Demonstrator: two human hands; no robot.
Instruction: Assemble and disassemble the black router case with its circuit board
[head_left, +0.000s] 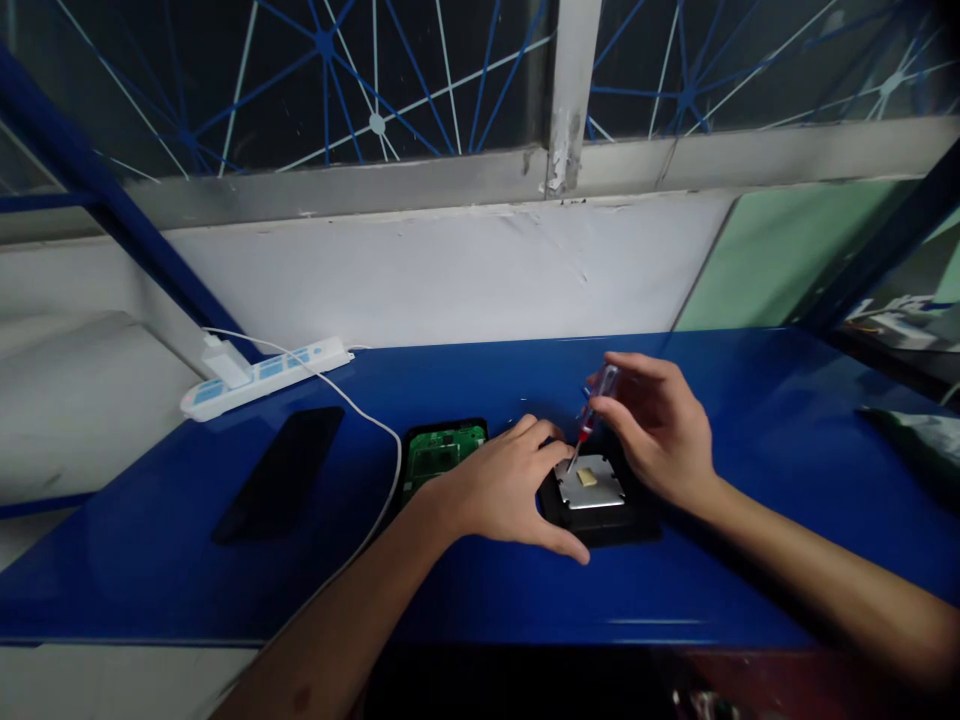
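Note:
My right hand (664, 425) is closed on a small screwdriver (598, 402) with a clear handle and a red collar. Its tip points down at the upper left part of a silver metal plate (604, 492), which has a tan pad (586, 478) on it. The plate sits in a black plastic housing (630, 525) lying on the blue table. My left hand (517, 480) rests at the housing's left side, fingers stretched forward and thumb spread apart. Beside it, partly hidden by my left arm, lies a black case half with a green circuit board (442, 450).
A dark flat phone-like slab (281, 475) lies on the blue table (480, 375) to the left. Behind it is a white power strip (289, 372) with a plugged-in charger (227, 362). A white cable (375, 420) runs from there under my left arm. A dark bag-like item (911, 450) is at far right.

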